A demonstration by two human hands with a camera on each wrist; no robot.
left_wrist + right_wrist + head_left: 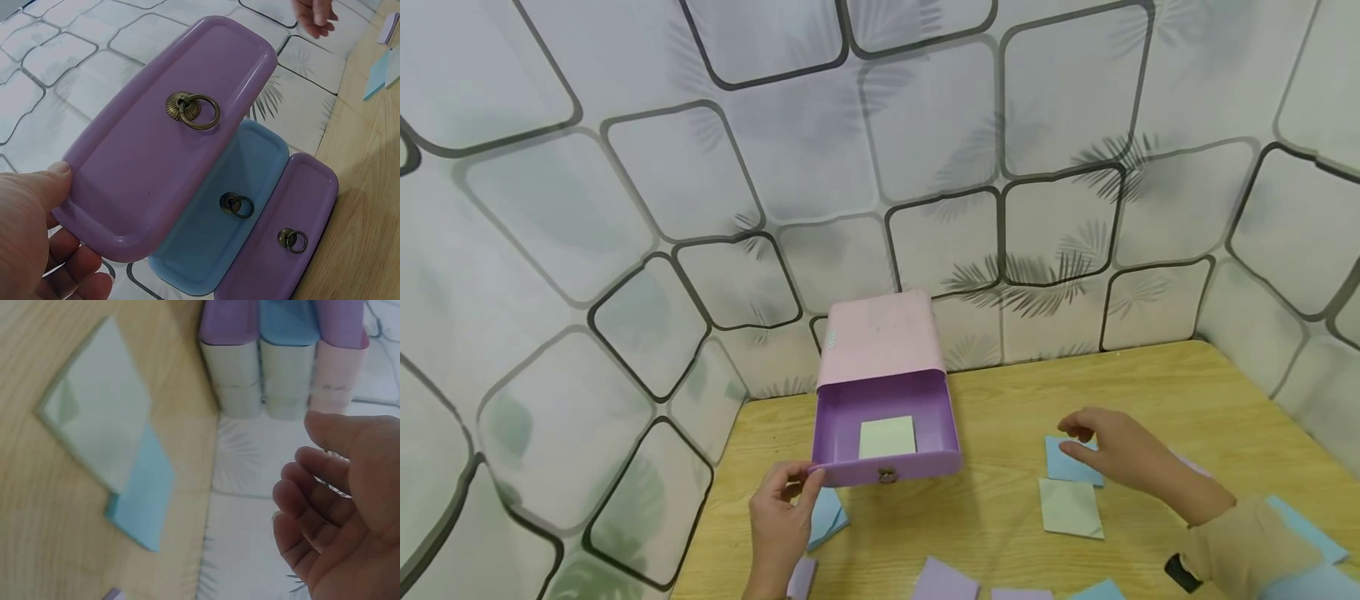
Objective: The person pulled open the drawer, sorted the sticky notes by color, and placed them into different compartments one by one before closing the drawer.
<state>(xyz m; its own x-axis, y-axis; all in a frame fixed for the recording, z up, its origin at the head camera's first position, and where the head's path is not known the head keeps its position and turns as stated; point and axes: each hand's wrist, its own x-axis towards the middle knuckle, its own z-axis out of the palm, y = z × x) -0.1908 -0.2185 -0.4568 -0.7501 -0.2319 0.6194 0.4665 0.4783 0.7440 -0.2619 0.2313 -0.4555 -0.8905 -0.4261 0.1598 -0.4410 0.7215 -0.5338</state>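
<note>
At the top of a small drawer unit (883,333), a purple drawer (887,473) is pulled out, with a pale green sticky-note pad (887,437) lying inside. My left hand (782,512) pinches the left end of its front between thumb and fingers. In the left wrist view, the drawer front (137,169) bears a brass ring pull (199,112). My right hand (1116,450), holding nothing, hovers with loosely bent fingers over a blue sticky-note pad (1078,471). Touching that pad is another pale green pad (1070,508), also seen in the right wrist view.
Below the pulled-out drawer, a blue drawer (219,212) and a lower purple drawer (281,231) are closed. More pads lie around the wooden table (1000,433): blue (826,521) by my left hand, purple (945,581) near the front, blue (1307,529) at right. A patterned wall covering stands behind.
</note>
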